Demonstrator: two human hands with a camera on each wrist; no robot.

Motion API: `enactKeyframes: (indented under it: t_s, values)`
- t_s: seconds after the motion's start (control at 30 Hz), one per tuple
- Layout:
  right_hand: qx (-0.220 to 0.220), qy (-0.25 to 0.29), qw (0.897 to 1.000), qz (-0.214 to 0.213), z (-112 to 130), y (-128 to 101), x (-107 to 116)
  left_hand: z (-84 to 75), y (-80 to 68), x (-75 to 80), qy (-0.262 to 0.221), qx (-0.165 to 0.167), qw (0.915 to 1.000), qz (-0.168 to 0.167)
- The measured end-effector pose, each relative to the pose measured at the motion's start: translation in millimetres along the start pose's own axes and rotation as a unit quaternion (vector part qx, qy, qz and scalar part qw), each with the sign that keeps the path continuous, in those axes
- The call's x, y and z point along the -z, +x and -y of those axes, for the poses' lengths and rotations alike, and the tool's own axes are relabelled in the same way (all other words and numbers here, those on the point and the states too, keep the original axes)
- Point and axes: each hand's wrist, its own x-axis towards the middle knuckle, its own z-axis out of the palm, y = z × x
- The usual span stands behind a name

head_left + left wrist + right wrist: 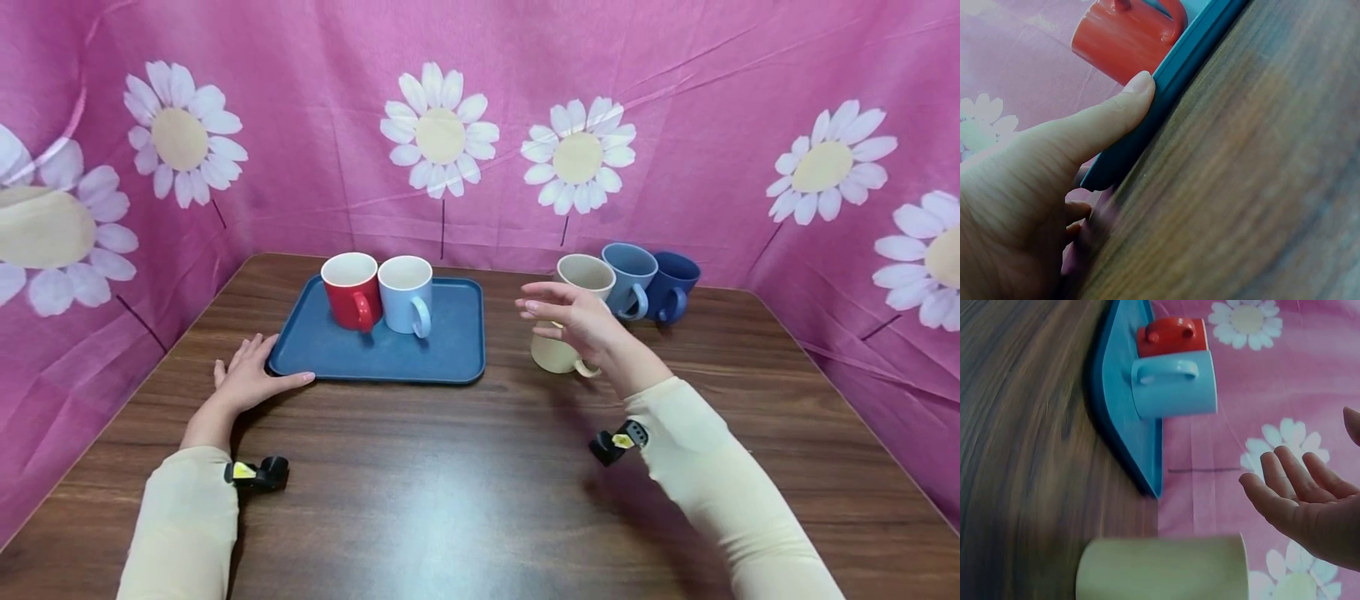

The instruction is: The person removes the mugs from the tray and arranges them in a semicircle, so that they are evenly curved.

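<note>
No words, labels, brands or numbers can be read anywhere in these views. The mugs are plain, the red mug (351,290) and pale blue mug (407,293) on the blue tray (450,354) as much as the cream mug (570,321) on the counter (465,483), and the tray itself bears no mark. The pink backdrop (675,100) carries only printed daisies (a pattern, not a sign). The small yellow patches on the wrist-worn devices (242,472) are too small to show any lettering.
</note>
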Motion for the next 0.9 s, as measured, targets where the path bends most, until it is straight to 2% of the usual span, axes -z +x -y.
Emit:
enactKeyframes:
  t_s: [0.5,0.9]
  values:
    - [-0.053,0.001,0.998,0.014,-29,49,-63,-1.9,-2.2,-1.0,0.0,0.007,1.0,0.004]
    - [-0.085,0.009,0.996,-0.024,-55,84,-92,-2.2,-0.1,-0.2,0.001,0.01,0.9999,0.003]
